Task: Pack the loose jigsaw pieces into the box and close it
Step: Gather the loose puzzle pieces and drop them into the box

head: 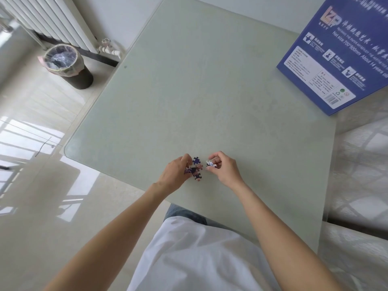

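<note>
Several loose jigsaw pieces [196, 167], blue, pink and dark, lie in a small cluster near the front of the pale green table [210, 91]. My left hand [176, 174] curls over the cluster's left side and grips some of the pieces. Just right of the cluster, my right hand [223, 168] pinches a black-and-white piece [211, 164] between thumb and fingers. The blue jigsaw box [333, 57] lies at the table's far right corner with its printed face up; whether it is open cannot be told.
A black waste bin [67, 64] lined with a plastic bag stands on the shiny floor at the left, beside a white radiator [52, 19]. White patterned fabric [361, 164] lies along the table's right edge.
</note>
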`<state>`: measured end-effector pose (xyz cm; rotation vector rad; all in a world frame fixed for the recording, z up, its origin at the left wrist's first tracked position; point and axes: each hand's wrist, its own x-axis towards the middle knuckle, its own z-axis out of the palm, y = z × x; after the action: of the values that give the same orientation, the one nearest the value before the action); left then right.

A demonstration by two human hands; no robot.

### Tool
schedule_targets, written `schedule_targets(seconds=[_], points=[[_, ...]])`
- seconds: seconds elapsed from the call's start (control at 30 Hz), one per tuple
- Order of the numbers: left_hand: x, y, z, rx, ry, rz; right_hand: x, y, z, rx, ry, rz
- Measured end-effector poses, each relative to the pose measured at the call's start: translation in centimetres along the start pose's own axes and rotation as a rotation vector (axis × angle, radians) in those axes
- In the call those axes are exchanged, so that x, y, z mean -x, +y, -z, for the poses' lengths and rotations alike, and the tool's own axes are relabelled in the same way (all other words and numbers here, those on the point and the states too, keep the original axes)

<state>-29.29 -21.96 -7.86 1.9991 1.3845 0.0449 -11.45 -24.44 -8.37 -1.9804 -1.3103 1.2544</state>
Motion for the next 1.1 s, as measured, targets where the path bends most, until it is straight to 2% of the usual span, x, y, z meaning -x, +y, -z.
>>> schedule_targets(seconds=[0.13, 0.27, 0.37, 0.47, 0.67, 0.83, 0.97, 1.1], points=[[0.4, -0.8, 0.3, 0.163, -0.005, 0.065, 0.4, 0.7, 0.2, 0.014, 0.015, -0.03], [0.6, -0.4, 0.0, 0.339, -0.031, 0.101, 0.4, 0.6, 0.1, 0.104, 0.067, 0.048], [0.3, 0.4, -0.7, 0.262, 0.006, 0.061, 0.5, 0.4, 0.0, 0.187, 0.042, 0.117], [-0.1, 0.8, -0.8, 0.089, 0.019, 0.05, 0.4, 0.2, -0.2, 0.363, -0.024, 0.227], [-0.8, 1.6, -0.4, -0.08, -0.064, 0.062, 0.1, -0.5, -0.5, 0.543, -0.039, 0.242], [-0.6, 1.2, -0.3, -0.003, -0.075, 0.061, 0.0, -0.5, -0.6, 0.594, -0.053, 0.186], [0.7, -0.7, 0.4, 0.16, 0.005, 0.097, 0.2, -0.4, -1.0, 0.613, -0.043, 0.178], [1.2, -1.8, 0.6, 0.167, 0.073, 0.083, 0.6, -0.4, -1.3, 0.545, -0.007, 0.201]])
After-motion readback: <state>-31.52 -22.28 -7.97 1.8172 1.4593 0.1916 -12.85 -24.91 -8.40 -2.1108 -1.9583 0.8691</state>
